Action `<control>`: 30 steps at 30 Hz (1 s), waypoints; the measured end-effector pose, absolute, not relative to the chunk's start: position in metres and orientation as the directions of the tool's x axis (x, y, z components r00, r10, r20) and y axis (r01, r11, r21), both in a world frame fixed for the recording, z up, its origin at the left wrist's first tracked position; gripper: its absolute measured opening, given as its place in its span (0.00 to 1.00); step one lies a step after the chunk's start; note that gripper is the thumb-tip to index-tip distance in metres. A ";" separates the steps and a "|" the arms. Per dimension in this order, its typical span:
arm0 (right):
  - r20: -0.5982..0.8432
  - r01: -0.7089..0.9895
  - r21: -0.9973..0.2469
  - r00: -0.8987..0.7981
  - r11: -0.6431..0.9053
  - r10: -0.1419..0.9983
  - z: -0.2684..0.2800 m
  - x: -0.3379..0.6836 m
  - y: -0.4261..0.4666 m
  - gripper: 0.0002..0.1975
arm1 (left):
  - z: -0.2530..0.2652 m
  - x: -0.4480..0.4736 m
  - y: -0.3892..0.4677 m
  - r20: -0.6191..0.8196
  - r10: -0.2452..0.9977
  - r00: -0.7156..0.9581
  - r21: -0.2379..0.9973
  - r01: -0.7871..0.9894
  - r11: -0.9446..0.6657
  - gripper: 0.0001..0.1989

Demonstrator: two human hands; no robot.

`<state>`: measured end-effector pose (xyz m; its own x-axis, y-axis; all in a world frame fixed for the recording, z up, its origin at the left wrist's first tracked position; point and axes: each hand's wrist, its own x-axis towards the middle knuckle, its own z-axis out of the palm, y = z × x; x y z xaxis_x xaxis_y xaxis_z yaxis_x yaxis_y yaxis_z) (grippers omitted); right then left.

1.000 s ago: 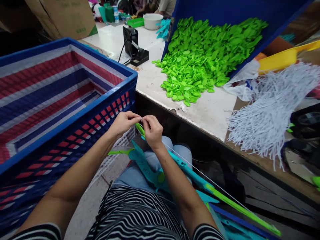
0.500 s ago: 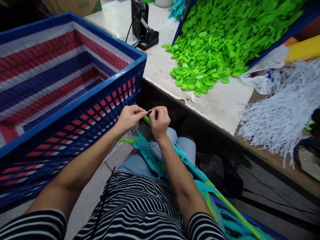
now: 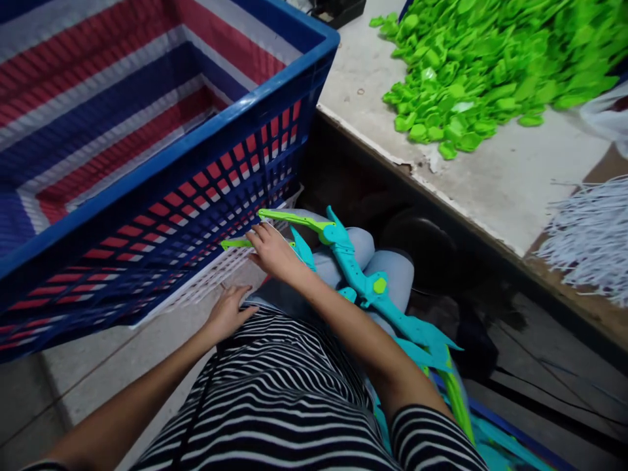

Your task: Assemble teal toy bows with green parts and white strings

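Observation:
A turquoise toy bow [image 3: 353,261] with a bright green tip lies slantwise across my jeans-clad lap. Beneath it, a second bow's green tip [image 3: 234,244] sticks out to the left. My right hand [image 3: 275,252] is over that lower tip, fingers slightly bent and apart; its thumb and palm side are hidden, so contact is uncertain. A thin white string curves close by its knuckles. Low at my waist, my left hand [image 3: 228,315] is open, thumb and fingers spread, holding nothing. More turquoise and green bow parts [image 3: 456,392] lie to my right.
A large blue crate [image 3: 275,124] with a striped liner stands at left. On the worktable [image 3: 471,196] lie a heap of green plastic pieces [image 3: 456,118] and a bundle of white cords [image 3: 589,242]. The table edge runs close before my knees.
My hands have parted from the string they were pinching together. The left dropped toward my waist, the right moved left and lower over the green tips. The view has also shifted.

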<state>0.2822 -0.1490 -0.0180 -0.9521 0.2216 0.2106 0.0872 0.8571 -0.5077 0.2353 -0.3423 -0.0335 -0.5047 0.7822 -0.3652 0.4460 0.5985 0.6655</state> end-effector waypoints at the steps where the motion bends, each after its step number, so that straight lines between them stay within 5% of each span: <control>1: 0.138 0.151 -0.483 -0.960 0.863 0.245 -0.022 0.276 -0.154 0.22 | -0.037 0.234 -0.347 -0.389 0.799 -0.459 0.650 0.477 0.591 0.13; 6: -0.066 0.292 -0.495 -0.952 0.818 0.300 -0.029 0.263 -0.147 0.19 | -0.022 0.220 -0.339 -0.462 0.836 -0.295 0.733 0.403 0.548 0.12; 9: -0.037 0.179 -0.766 -0.971 0.617 0.235 -0.027 0.269 -0.131 0.20 | 0.000 0.220 -0.325 -0.507 0.836 -0.209 0.862 -0.134 0.489 0.14; 12: -0.013 0.053 -0.983 -0.975 0.178 0.223 -0.025 0.282 -0.125 0.24 | 0.023 0.234 -0.307 -0.542 0.832 -0.122 0.638 -0.704 0.313 0.18; 14: -0.055 0.031 -0.994 -0.971 -0.106 0.234 -0.024 0.292 -0.128 0.26 | 0.034 0.248 -0.295 -0.526 0.848 -0.067 0.487 -0.841 0.236 0.19; 19: -0.174 0.053 -0.907 -0.950 -0.418 0.258 -0.017 0.309 -0.138 0.28 | 0.042 0.268 -0.285 -0.484 0.869 -0.100 0.571 -0.789 0.227 0.16; 26: -0.201 0.066 -0.896 -0.942 -0.439 0.270 -0.010 0.315 -0.136 0.25 | 0.044 0.267 -0.302 -0.478 0.878 -0.011 0.751 -0.524 0.402 0.19; 30: -0.212 0.064 -0.884 -0.938 -0.463 0.276 -0.011 0.313 -0.136 0.25 | 0.039 0.271 -0.305 -0.422 0.898 0.126 0.731 -0.538 0.419 0.18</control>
<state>0.3135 -0.1365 -0.0107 -0.9376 0.2758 -0.2117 0.0636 -0.4626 -0.8843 0.2714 -0.3048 0.0385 0.1255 0.8977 -0.4224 -0.5377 0.4193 0.7314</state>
